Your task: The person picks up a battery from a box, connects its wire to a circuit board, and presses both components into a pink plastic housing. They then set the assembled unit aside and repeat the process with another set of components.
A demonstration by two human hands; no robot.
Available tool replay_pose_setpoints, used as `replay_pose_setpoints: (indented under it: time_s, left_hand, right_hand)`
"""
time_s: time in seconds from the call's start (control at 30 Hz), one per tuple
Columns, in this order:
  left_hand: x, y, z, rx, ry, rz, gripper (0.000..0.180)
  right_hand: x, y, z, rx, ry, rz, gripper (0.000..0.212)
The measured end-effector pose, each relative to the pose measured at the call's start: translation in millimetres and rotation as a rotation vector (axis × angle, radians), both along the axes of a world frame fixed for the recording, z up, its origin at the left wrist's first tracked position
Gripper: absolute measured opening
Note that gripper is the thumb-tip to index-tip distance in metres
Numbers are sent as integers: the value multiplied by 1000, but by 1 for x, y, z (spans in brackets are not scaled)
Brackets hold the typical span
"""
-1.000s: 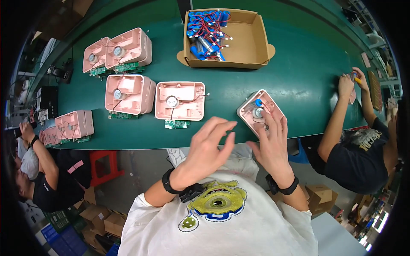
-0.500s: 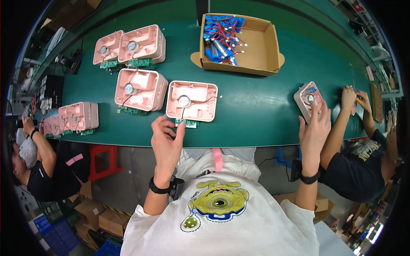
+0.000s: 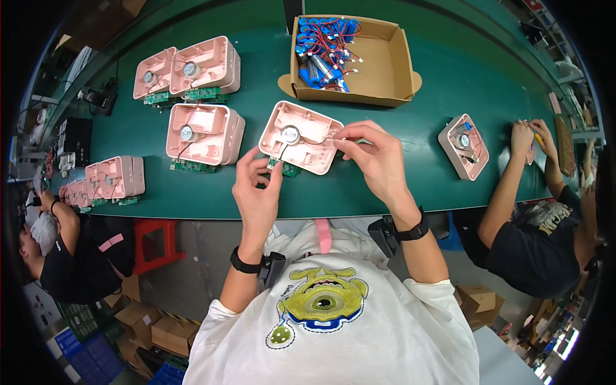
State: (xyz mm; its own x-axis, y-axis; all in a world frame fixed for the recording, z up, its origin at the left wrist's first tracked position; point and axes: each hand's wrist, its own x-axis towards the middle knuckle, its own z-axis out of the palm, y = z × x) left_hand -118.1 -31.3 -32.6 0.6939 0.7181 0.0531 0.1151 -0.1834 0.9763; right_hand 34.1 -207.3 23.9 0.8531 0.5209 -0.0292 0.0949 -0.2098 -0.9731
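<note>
A pink plastic housing [image 3: 301,138] with a round speaker inside lies open side up on the green belt in front of me. My left hand [image 3: 256,186] pinches the green circuit board [image 3: 282,168] that hangs at the housing's near edge. My right hand [image 3: 375,154] pinches thin wires at the housing's right edge. A second pink housing [image 3: 463,146] with a blue part inside lies farther right on the belt, apart from both hands.
A cardboard box [image 3: 378,64] holding blue parts with red wires stands behind the housing. Several more pink housings [image 3: 202,131] lie to the left. A person [image 3: 532,212] works at the right, another person [image 3: 58,244] at the left. A red stool [image 3: 154,240] stands below the belt.
My right hand left the housing at the far right and came back to the middle. The housing in front of me moved nearer, and both hands now hold its board and wires.
</note>
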Motion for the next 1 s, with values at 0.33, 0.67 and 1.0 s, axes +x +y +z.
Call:
replay_pose_setpoints:
  time_s: [0.33,0.67,1.0]
  left_hand:
    - [31,3,4,-225,-94,-117,32]
    - [43,6,6,-354,-138,-130,25]
    - [46,-9,9,-362,-157,-117,22]
  right_hand:
    - [9,-6,22,407,304,10,16]
    - [10,-12,13,393,378,65,17]
    - [3,18,2,-55,48,113,16]
